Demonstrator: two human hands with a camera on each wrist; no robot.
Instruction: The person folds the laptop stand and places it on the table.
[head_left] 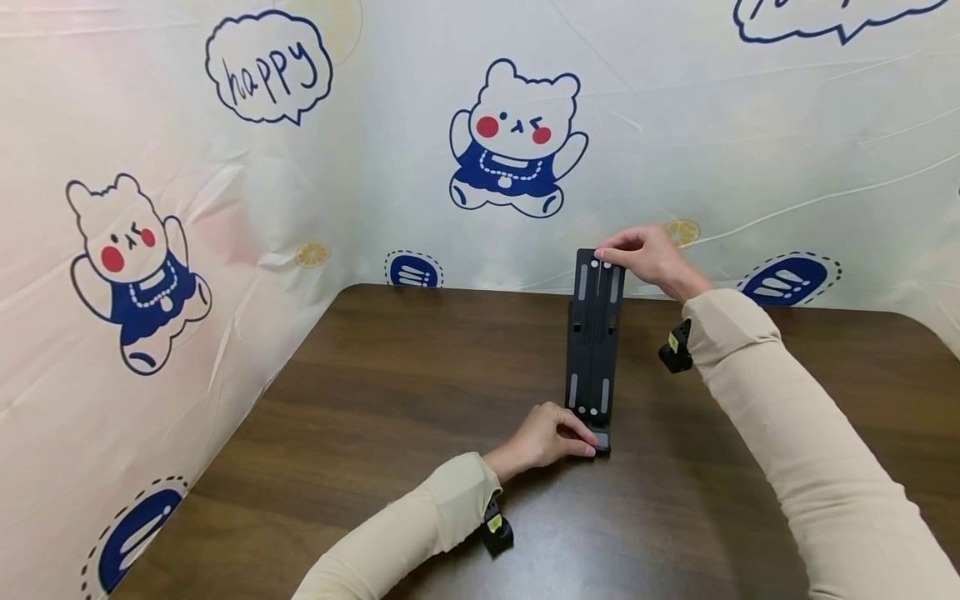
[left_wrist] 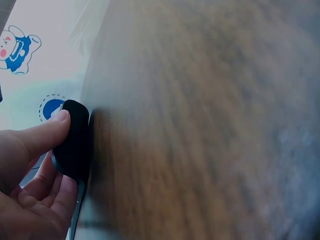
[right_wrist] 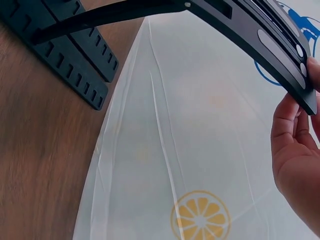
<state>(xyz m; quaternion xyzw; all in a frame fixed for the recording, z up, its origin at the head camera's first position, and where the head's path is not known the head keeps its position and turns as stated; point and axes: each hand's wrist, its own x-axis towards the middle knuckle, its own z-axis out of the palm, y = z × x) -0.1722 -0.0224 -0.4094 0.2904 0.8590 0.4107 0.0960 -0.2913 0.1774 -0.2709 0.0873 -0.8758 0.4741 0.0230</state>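
A black folding laptop stand [head_left: 594, 333] rises from the wooden table in the head view, narrow, with its panel tilted up. My right hand [head_left: 651, 254] pinches the panel's raised top corner between thumb and fingers. Low at the front, my left hand [head_left: 546, 435] grips the small lip [head_left: 602, 440] at the stand's bottom end. Close up in the left wrist view, thumb and fingers hold a rounded black end piece [left_wrist: 76, 140] right at the tabletop. The right wrist view shows a support arm [right_wrist: 110, 16] joining the lifted panel to a slotted base [right_wrist: 65, 65].
The brown table [head_left: 405, 358] has its far edge just behind the stand. A pale printed curtain [head_left: 405, 167] with cartoon bears hangs along the back and left side. Each wrist wears a small black camera, one of them the right wrist camera [head_left: 677, 348].
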